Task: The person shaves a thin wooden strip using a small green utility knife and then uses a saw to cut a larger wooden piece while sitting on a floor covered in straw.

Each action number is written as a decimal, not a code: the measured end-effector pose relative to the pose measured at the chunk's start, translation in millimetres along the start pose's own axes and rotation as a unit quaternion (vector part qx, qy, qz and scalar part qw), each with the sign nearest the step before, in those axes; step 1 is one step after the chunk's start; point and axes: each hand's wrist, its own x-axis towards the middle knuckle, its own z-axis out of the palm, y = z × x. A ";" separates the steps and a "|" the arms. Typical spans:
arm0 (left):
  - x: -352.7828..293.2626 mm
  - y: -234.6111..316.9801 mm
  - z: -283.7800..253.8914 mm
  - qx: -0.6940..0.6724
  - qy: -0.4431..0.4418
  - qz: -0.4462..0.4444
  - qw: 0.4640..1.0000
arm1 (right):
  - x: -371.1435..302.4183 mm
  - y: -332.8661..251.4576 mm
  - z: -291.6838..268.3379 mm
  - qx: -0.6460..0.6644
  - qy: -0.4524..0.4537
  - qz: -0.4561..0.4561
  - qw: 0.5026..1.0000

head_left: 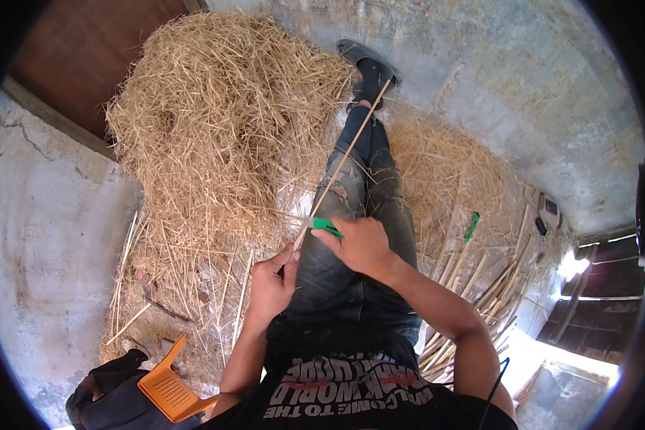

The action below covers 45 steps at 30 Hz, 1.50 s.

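A long thin wooden stick point(351, 147) runs slantwise over my outstretched legs point(369, 186), its far end near my ankle. My left hand point(274, 285) pinches the near end of this stick, beside my left thigh. Wrapped in my right hand point(362, 247) is a knife point(327, 228) with a green handle. Its short metal blade lies against the stick just beyond my left fingers. Part of the handle is hidden under my right fingers.
A big heap of straw point(208, 107) rises at the far left against the wall. More sticks point(491, 301) lie in a bundle at my right. A green strip-like object point(471, 227) rests on the straw there. An orange perforated plastic piece point(170, 390) and a black bag-like bundle point(107, 394) sit near left.
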 end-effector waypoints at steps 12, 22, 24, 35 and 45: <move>-61.6 -17.4 -59.7 -0.096 -0.095 -0.151 0.979 | 12.5 221.1 -100.7 0.265 0.269 0.338 0.862; -32.8 7.4 -29.2 -0.111 -0.121 -0.065 0.984 | 33.0 40.3 -48.1 0.502 0.072 0.198 0.838; -28.7 11.9 -24.0 -0.125 -0.127 -0.058 0.982 | 28.3 27.8 -37.9 0.497 0.061 0.159 0.851; -13.3 25.0 -13.3 -0.179 -0.169 -0.069 0.967 | 4.0 -6.0 -20.8 0.428 0.057 0.073 0.899; -39.5 -30.7 -67.6 -0.294 -0.288 -0.166 0.896 | 44.5 41.0 -108.3 0.557 0.232 0.141 0.785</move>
